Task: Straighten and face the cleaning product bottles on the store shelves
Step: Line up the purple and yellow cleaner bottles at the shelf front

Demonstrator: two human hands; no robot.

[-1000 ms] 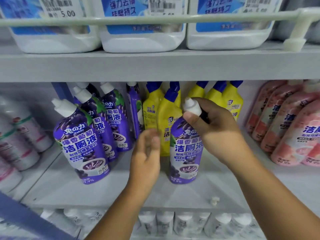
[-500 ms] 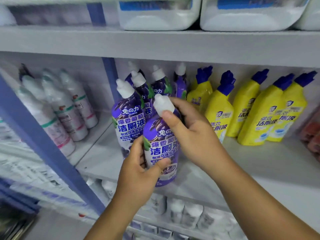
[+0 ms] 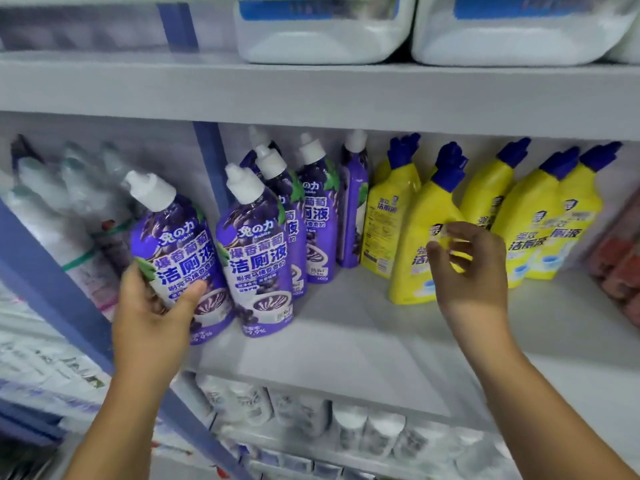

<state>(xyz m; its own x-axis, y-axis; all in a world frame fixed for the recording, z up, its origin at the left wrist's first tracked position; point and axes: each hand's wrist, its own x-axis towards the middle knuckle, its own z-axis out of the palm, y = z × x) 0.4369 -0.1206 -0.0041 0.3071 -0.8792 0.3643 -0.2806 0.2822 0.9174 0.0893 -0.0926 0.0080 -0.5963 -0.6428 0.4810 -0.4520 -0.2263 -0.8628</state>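
Left hand [image 3: 152, 313] grips the front purple bottle [image 3: 176, 251] low on its body, thumb across the label, at the left end of the middle shelf [image 3: 346, 344] right by the blue upright [image 3: 52, 282]. A second purple bottle [image 3: 258, 261] stands just beside it, more lined up behind. Labels read 洁厕液 with "Rabito" under the logo. Right hand [image 3: 467, 268] hovers with fingers loosely curled, holding nothing, in front of the front yellow bottle [image 3: 420, 237], which is blue-capped like the yellow ones behind it. White jugs [image 3: 322, 39] sit on the shelf above.
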